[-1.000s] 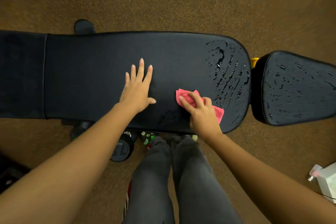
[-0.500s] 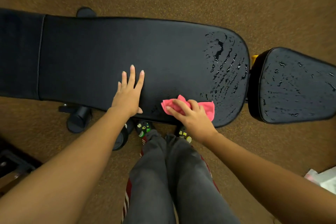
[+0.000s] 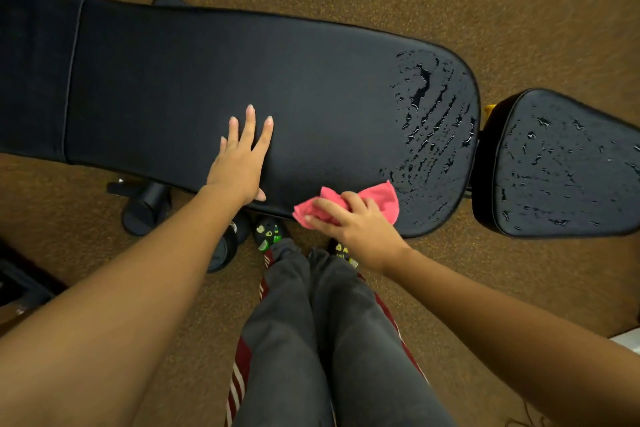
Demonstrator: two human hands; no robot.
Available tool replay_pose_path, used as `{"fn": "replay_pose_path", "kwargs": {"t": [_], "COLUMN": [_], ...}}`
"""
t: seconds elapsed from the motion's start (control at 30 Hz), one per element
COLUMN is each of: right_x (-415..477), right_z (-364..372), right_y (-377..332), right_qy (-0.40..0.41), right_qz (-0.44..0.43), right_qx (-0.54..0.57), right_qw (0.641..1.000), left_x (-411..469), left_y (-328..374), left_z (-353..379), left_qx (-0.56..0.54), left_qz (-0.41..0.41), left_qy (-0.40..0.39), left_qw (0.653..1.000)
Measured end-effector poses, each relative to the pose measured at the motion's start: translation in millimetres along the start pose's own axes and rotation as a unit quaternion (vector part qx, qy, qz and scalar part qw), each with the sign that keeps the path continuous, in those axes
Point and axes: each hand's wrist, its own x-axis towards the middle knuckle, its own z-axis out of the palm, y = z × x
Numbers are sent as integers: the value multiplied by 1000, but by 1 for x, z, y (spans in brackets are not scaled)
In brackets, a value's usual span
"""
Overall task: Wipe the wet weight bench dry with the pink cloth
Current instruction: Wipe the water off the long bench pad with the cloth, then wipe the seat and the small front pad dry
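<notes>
Brown carpet (image 3: 450,281) underfoot. Grey trousers (image 3: 311,340) are nearest the camera, w/ dark shoes (image 3: 268,232) w/ green marks at the bench's near edge. Right hand (image 3: 360,236) is at that near edge of the weight bench (image 3: 242,80), fingers curled over and clamped on the pink cloth (image 3: 381,199). Cloth is bunched in the middle and fans out both sides, bow-like, lying on the black pad. Left hand (image 3: 239,166) lies flat on the pad further left, fingers straight and slightly apart. Pad looks matte and dry across its middle and left. Its rt end carries beads and streaks of water (image 3: 433,121), just beyond the cloth. Separate seat pad (image 3: 561,166) at far rt is also spotted w/ drops.
</notes>
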Motion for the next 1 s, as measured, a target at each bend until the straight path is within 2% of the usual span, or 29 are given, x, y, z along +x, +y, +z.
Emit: {"fn": "replay_pose_path", "kwargs": {"t": [0.13, 0.27, 0.5, 0.57, 0.67, 0.73, 0.83, 0.9, 1.0], "right_x": [5, 31, 13, 1, -15, -25, -35, -40, -43], "right_z": [-5, -13, -8, -11, -18, -22, -37, -51, -68], "right_y": [20, -3, -16, -9, 6, 17, 30, 36, 39], "right_qy": [11, 23, -20, -43, -100, -110, -66, -30, 39], "right_qz": [63, 123, 26, 32, 90, 150, 241, 293, 350], "right_qx": [25, 55, 23, 47, 140, 253, 453, 531, 590], "right_qw": [998, 991, 999, 997, 981, 950, 856, 795, 726], "left_x": [0, 0, 1, 1, -4, -12, -30, -40, -54], "left_y": [1, 3, 5, 5, 5, 11, 35, 63, 115], "left_z": [1, 2, 1, 0, 0, 3, 9, 9, 1], "left_qx": [6, 17, 31, 41, 76, 78, 15, -116, -335], "left_qz": [-5, -7, -19, -21, -26, -31, -24, -15, 12], "left_qy": [3, 8, 1, 2, 25, 58, 79, 74, 59], "left_qw": [1000, 1000, 999, 999, 996, 995, 996, 990, 940]}}
